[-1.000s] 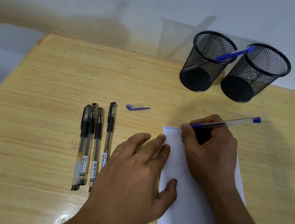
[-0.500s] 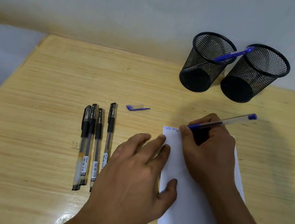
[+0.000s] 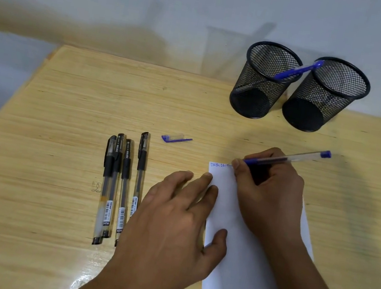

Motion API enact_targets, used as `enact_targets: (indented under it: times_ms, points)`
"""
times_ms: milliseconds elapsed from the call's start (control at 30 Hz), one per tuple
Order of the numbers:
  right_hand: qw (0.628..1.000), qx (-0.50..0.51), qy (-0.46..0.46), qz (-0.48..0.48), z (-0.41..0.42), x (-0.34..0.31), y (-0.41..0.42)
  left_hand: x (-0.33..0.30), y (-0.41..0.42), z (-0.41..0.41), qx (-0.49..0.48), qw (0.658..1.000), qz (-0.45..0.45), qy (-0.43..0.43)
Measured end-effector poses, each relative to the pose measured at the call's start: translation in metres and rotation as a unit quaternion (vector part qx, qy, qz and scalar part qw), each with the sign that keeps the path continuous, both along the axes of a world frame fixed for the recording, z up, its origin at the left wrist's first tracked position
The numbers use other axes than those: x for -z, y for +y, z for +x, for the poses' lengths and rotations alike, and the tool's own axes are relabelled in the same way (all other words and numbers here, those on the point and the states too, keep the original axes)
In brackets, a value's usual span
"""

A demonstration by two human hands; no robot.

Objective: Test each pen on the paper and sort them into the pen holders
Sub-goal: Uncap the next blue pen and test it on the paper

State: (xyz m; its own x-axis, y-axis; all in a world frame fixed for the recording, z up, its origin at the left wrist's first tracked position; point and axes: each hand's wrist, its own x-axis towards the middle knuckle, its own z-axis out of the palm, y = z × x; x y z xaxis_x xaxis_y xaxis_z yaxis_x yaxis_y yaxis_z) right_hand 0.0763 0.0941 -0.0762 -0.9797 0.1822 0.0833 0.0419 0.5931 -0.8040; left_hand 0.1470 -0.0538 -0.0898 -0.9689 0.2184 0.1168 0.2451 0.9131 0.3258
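My right hand [image 3: 270, 190] grips an uncapped blue pen [image 3: 290, 158], its tip on the top edge of a white paper sheet [image 3: 245, 279] where blue writing shows. My left hand [image 3: 178, 225] lies flat, fingers spread, pressing the sheet's left edge. Several capped black pens [image 3: 122, 183] lie side by side left of my left hand. The blue pen cap [image 3: 175, 139] lies on the table beyond them. Two black mesh pen holders stand at the back: the left holder [image 3: 262, 83] has a blue pen [image 3: 297, 70] leaning in it, the right holder [image 3: 326, 96] looks empty.
The wooden table [image 3: 45, 145] ends at a pale wall behind the holders. Its left edge runs diagonally at the left of the view, with floor beyond. A small pencil mark is on the wood left of the black pens.
My right hand has shifted slightly while writing, and the blue text on the sheet's top edge has grown a little. The left hand and the pens on the table have not moved.
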Motion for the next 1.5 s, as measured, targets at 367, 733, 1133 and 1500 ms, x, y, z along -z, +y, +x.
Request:
enact_targets:
  times_ms: [367, 733, 1133, 1500]
  points:
    - [1.000, -0.008, -0.001, 0.021, 0.000, -0.001, -0.001, 0.000, 0.000, 0.000, 0.001, 1.000, -0.008, -0.003]
    - [1.000, 0.006, 0.007, -0.007, -0.001, 0.001, 0.002, 0.002, -0.001, 0.001, 0.000, 1.000, -0.003, 0.014]
    - [0.970, 0.000, -0.062, -0.235, -0.007, -0.013, 0.018, 0.003, 0.000, 0.002, 0.004, 1.000, -0.007, 0.029]
    - [0.959, -0.014, -0.064, -0.275, 0.025, -0.029, 0.037, -0.036, 0.003, -0.010, 0.002, 0.996, -0.063, -0.063]
